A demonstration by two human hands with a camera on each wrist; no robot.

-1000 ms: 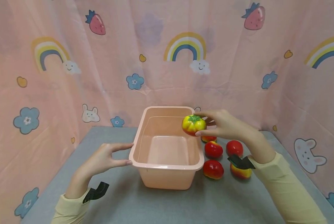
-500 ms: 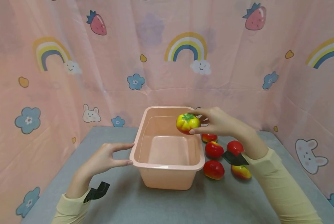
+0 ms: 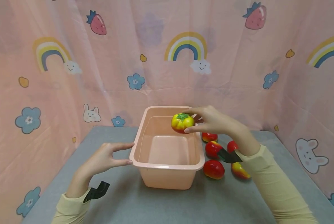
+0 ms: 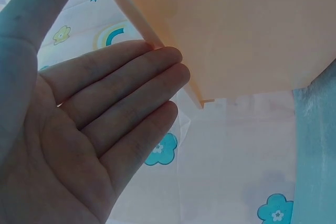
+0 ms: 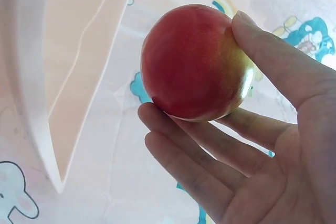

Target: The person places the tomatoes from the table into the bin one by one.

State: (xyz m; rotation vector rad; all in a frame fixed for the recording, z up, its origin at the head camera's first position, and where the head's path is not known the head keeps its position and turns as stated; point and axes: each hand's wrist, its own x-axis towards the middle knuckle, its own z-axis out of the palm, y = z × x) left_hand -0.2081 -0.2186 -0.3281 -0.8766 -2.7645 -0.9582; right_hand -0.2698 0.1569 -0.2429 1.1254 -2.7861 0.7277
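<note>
A yellow and red toy tomato [image 3: 181, 123] with a green leafy top is pinched between the thumb and fingers of my right hand [image 3: 216, 121]. It hangs over the right side of a peach plastic basin [image 3: 167, 167], near the rim. From the right wrist view, the tomato's [image 5: 191, 64] underside is glossy red. My left hand [image 3: 101, 160] touches the basin's left rim with thumb and fingertips, and the left wrist view shows its fingers [image 4: 126, 90] straight and side by side against the outside.
Several red and yellow toy fruits lie right of the basin, among them one red fruit [image 3: 213, 169] by its front corner and a yellow-red one [image 3: 240, 171] under the right forearm. A grey tabletop [image 3: 155, 207] carries everything. Behind hangs a pink patterned curtain [image 3: 167, 90].
My right hand has carried the tomato left, from beside the basin's right rim to farther over its inside. The left hand and the basin have stayed in place.
</note>
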